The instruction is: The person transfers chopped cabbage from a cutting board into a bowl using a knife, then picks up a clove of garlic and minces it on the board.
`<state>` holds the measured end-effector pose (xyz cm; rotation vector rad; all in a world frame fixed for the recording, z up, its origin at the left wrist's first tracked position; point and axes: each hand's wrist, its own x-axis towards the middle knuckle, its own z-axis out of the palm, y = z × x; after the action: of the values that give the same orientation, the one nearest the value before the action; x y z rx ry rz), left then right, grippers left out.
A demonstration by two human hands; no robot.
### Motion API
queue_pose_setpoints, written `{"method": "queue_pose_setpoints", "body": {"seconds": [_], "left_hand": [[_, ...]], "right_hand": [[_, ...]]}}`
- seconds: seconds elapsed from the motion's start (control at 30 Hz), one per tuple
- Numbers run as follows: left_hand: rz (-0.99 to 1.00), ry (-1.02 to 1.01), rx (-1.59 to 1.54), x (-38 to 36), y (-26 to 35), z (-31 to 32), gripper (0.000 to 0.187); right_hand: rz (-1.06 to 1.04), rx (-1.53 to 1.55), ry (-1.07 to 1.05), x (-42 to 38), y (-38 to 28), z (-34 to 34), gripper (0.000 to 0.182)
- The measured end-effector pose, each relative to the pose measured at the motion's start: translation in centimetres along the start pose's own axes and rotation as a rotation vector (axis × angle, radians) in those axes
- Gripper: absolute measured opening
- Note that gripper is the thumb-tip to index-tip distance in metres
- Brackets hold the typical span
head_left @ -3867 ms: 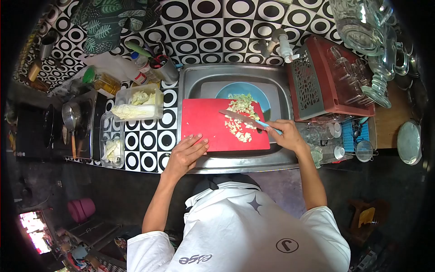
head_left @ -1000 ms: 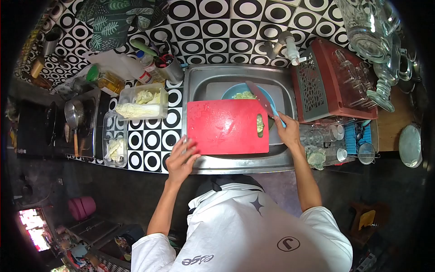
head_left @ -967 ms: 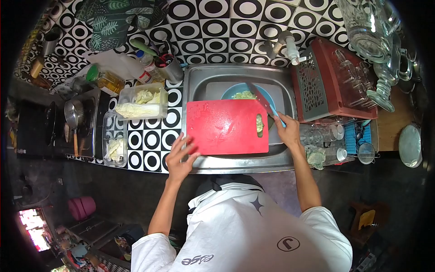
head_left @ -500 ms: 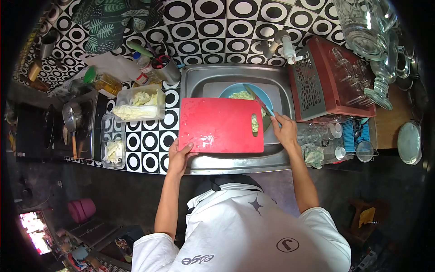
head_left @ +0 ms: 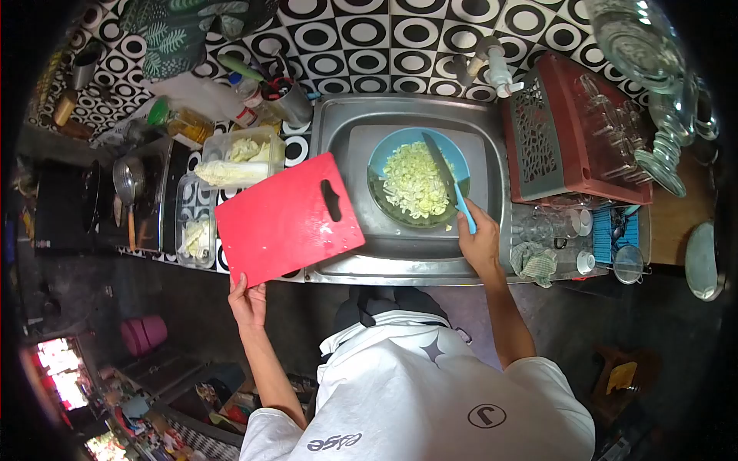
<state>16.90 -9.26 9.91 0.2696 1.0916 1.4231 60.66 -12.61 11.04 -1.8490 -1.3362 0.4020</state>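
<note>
I see the red cutting board [head_left: 288, 219] has swung off the sink [head_left: 492, 154] to the left since a moment ago, and now the blue bowl [head_left: 382, 154] shows. The bowl sits in the sink, full of chopped cabbage [head_left: 415, 188]. The left hand [head_left: 247, 301] grips the near corner of the board, which hangs tilted over the counter edge. The right hand [head_left: 480, 244] is closed around the blue handle of the knife [head_left: 448, 180], whose blade lies over the bowl. The two hands are far apart. Left of the board stand clear tubs [head_left: 238, 161] with more cabbage.
</note>
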Motion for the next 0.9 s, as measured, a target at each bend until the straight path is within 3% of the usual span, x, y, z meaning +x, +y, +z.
{"method": "queue_pose_setpoints", "body": {"seconds": [0.2, 0.3, 0.47, 0.53, 0.63, 0.77, 0.9], "left_hand": [[-0.041, 0.041, 0.006, 0.3, -1.0, -6.6, 0.028], [-0.095, 0.106, 0.015, 0.9, -1.4, -8.1, 0.030], [-0.170, 0.023, 0.093, 4.2, -1.1, -10.6, 0.029], [-0.197, -0.039, 0.114, 6.2, -0.9, -10.5, 0.027], [-0.232, -0.089, 0.150, 9.4, -0.1, -10.3, 0.025], [-0.308, -0.076, 0.193, 13.5, 0.4, -12.2, 0.026], [-0.295, 0.061, 0.156, 14.8, 0.8, -13.7, 0.040]], "right_hand": [[0.016, 0.046, -0.010, -1.3, -0.3, 0.2, 0.029], [0.154, 0.123, -0.030, -1.8, 0.6, 0.7, 0.030], [0.195, 0.107, 0.040, -2.8, -0.5, 0.4, 0.034], [0.340, 0.143, 0.017, -3.5, -2.2, 0.3, 0.034], [0.280, 0.133, 0.060, -3.9, -3.1, 0.8, 0.034], [0.214, -0.144, 0.113, -3.0, -5.2, 1.0, 0.033], [0.177, -0.438, 0.159, -2.4, -7.2, 1.8, 0.034]]}}
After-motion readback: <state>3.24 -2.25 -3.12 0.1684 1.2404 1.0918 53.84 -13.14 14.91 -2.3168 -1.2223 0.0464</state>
